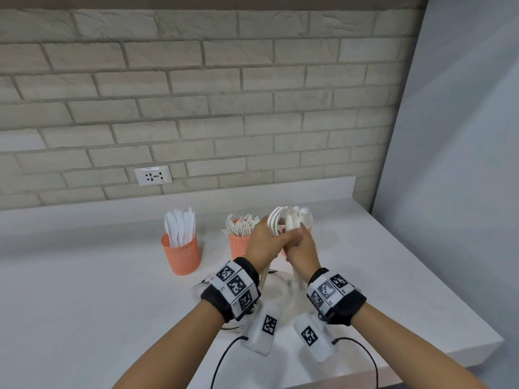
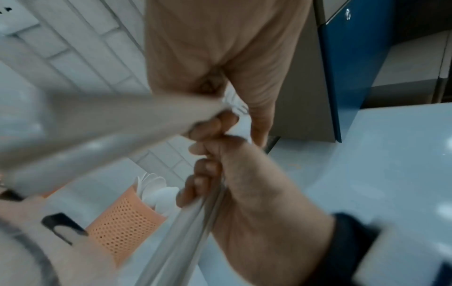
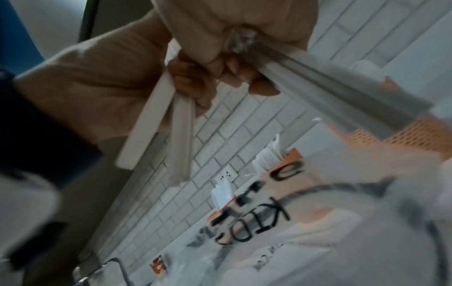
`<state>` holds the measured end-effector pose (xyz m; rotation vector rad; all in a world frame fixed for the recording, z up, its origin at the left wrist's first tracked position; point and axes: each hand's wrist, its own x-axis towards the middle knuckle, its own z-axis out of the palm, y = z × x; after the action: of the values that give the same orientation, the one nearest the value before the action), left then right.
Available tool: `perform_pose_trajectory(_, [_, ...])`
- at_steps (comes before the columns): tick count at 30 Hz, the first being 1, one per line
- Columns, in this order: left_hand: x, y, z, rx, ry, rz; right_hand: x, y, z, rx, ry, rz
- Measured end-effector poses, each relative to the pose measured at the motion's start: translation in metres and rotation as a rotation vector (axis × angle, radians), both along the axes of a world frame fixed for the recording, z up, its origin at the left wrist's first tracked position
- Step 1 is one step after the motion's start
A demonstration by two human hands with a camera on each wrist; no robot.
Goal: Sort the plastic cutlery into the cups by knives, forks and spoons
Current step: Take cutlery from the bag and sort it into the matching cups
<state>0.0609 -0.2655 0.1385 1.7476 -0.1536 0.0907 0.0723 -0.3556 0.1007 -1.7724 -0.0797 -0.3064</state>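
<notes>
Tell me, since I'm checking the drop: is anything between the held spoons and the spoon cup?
Nothing visible blocks it. Both hands, left hand and right hand, grip the spoons right above the spoon cup, which already holds spoons.

My white counter (image 1: 98, 290) carries three orange mesh cups (image 1: 182, 255) in a row and a crumpled plastic bag (image 1: 276, 290).

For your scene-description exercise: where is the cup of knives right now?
In the head view, the cup of knives stands on the counter, leftmost of the orange cups, beside the cup of forks and below the wall socket.
</notes>
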Motion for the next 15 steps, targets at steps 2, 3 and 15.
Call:
perform_pose_trajectory(2, [0.004,0.005,0.001,-0.011,0.073,-0.075,0.004,-0.011,0.001,0.094,0.034,-0.042])
perform_pose_trajectory(3, [0.007,0.008,0.001,-0.026,0.105,-0.09,0.007,-0.017,0.003,0.153,0.065,-0.068])
perform_pose_trajectory(15, [0.08,0.071,0.023,-0.416,0.007,0.297,0.075,-0.053,0.058,0.586,-0.035,-0.192])
